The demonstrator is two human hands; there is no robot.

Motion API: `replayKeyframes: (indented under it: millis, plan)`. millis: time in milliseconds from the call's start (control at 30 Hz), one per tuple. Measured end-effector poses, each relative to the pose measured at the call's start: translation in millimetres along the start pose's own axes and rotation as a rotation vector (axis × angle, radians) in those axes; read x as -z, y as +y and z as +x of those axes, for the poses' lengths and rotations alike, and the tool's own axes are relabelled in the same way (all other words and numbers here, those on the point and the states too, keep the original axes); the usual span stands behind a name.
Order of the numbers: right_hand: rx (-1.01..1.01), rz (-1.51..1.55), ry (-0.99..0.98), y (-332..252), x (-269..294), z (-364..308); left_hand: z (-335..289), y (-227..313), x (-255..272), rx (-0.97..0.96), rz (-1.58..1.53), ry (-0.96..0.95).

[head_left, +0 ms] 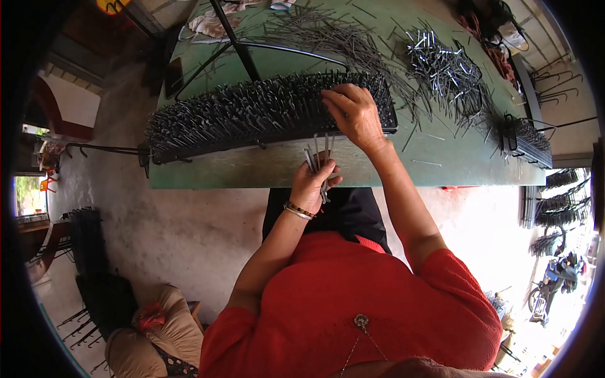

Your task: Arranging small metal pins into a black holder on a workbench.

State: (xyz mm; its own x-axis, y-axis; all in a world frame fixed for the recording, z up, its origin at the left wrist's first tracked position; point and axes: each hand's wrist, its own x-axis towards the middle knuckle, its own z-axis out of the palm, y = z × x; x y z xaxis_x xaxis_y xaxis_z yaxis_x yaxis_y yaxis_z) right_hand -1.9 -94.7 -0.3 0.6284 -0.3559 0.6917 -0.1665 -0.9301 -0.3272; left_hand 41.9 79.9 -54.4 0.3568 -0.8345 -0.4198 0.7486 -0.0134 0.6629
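Observation:
A long black rack [252, 140] lies across the green table [265, 169] in front of me, densely packed with short dark metal rods [220, 113] standing on end. My left hand [309, 188], below the rack at the table's front edge, is closed around a small bunch of grey metal rods [309, 160] that fan out upward. My right hand [360, 120] is over the right part of the rack, its fingers bent and drawn together at the tops of the standing rods. What its fingertips pinch, if anything, is hidden.
Loose thin rods [334, 39] are strewn behind the rack. A heap of shinier rods [444, 69] lies to the right, near a second, smaller rack [532, 148]. Black bars [239, 47] rise behind the long rack, and cloth gloves [214, 24] lie at the far left.

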Motion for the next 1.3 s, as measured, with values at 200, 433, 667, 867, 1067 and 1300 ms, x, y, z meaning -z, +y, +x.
replayKeyframes:
  millis: [200,433,667,867,1067,1300]
  plan:
    - [-0.037,-0.038,-0.001,0,-2,0,-2,2,-5,-0.005,0.004,0.016]
    - [-0.069,-0.032,-0.025,-6,0,3,-2,3,-4,-0.006,-0.014,0.020]
    - [0.032,-0.009,-0.165,-4,3,8,-2,6,-5,0.008,-0.026,0.036]
    - [0.031,-0.054,-0.198,-5,6,11,-3,9,-4,0.031,-0.035,0.038]
    - [-0.049,-0.095,-0.207,-8,1,9,-3,9,-5,0.034,-0.023,0.044]
    - [0.041,-0.175,-0.284,-13,9,16,-4,11,-4,0.065,-0.012,0.056]
